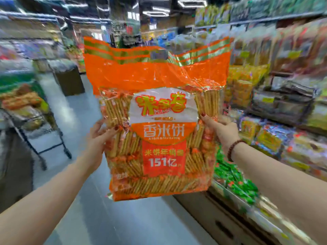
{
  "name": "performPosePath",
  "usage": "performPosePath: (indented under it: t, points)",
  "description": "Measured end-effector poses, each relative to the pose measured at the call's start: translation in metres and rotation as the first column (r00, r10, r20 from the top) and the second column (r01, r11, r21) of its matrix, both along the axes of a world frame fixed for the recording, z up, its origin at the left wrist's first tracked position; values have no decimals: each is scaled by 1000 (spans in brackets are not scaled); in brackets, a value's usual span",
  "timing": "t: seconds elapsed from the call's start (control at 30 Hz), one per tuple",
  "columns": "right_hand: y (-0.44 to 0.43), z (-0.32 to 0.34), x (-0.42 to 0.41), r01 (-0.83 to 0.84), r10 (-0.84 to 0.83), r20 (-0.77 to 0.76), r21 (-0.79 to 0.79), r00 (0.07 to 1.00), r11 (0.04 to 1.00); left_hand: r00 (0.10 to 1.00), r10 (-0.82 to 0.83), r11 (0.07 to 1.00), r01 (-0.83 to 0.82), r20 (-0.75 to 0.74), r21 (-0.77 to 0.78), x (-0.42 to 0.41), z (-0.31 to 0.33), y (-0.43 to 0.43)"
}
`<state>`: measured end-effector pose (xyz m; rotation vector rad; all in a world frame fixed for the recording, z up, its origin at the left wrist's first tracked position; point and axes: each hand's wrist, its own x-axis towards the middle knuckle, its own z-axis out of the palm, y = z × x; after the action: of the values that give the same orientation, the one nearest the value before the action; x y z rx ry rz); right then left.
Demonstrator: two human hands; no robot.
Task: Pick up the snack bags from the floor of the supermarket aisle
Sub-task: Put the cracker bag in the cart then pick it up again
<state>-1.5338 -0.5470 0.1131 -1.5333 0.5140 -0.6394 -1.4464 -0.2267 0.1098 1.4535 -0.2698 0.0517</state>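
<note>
Item: orange snack bag (157, 117), rice crackers, held upright at centre frame, clear of the floor (92, 218). Long axis vertical. Gripped at mid-height on both edges: left hand (99, 137) on the left edge, right hand (223, 131) on the right, equally near. Shelves (283, 103) are seen at right of frame, just beside the bag.

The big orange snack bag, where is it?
The orange snack bag is mid-view, upright above the aisle floor, held between the left hand and right hand.
</note>
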Motion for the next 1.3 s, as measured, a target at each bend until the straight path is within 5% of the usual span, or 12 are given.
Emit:
performPosePath:
  t: [0.3, 0.77, 1.3]
  points:
    - [45, 60, 120, -154, 153, 67, 0, 986, 988, 980, 155, 988, -153, 122, -26, 80, 58, 58]
    - [94, 96, 412, -406, 407, 61, -19, 912, 914, 917, 390, 919, -382, 80, -100, 295, 79, 113]
    - [290, 73, 688, -382, 383, -15, 20, 924, 924, 861, 504, 864, -502, 67, -49, 533, 49, 291]
